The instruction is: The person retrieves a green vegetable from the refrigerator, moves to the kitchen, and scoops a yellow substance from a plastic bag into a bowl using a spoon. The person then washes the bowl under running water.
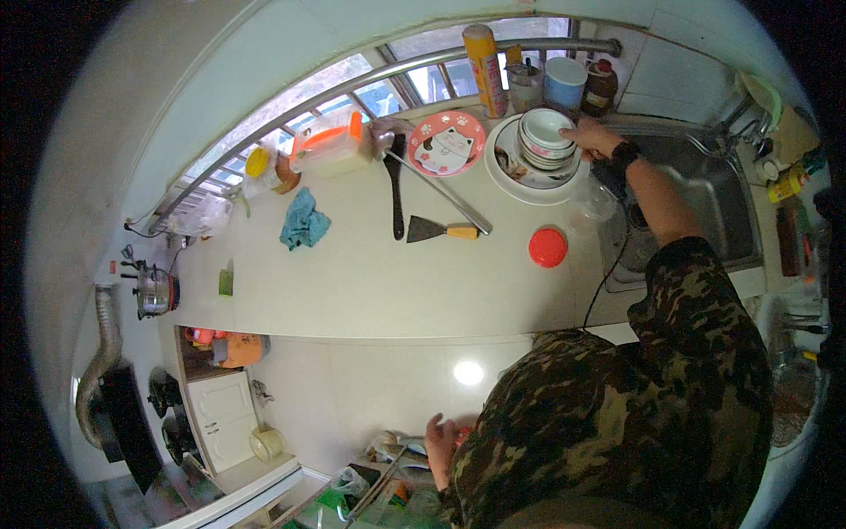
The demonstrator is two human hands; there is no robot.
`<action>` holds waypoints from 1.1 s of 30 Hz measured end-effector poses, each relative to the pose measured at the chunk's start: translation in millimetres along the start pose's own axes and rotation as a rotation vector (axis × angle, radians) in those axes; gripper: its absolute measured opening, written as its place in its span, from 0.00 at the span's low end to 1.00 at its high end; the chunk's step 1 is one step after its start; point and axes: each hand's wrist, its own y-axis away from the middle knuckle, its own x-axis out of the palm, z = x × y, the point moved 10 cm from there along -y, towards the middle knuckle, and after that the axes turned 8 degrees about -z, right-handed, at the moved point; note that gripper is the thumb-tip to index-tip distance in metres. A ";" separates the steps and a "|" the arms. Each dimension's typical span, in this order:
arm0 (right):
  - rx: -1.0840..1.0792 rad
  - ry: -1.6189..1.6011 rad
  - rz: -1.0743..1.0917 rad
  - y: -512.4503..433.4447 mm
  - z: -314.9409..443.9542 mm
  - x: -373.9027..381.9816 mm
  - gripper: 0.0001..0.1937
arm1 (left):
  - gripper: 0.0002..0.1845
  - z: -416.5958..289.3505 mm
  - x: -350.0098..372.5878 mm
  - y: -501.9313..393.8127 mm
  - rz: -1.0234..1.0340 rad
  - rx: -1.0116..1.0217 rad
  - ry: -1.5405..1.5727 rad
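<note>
My right hand (593, 139), with a dark band at the wrist, has its fingers at the right rim of the top white bowl (547, 127). This bowl tops a stack of bowls (546, 159) standing on patterned and white plates (505, 188). Just below the hand is a clear plastic container (595, 198). A pink plate with a cat design (452, 149) rests left of the stack. Low beside my body, my left hand (439, 440) has partly bent fingers. Something red shows next to it; whether the hand touches it is unclear.
On the counter (370, 291) lie a scraper (443, 230), a long-handled metal utensil (439, 188), a dark-handled tool (394, 192), a red lid (548, 248) and a blue cloth (304, 221). A black cord (611, 268) runs beside the steel sink (720, 198). Bottles and tubs line the window.
</note>
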 end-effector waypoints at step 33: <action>-0.176 0.408 -0.383 -38.6 4.3 -42.0 0.20 | 0.21 -224.8 85.8 -134.9 0.263 0.577 -0.250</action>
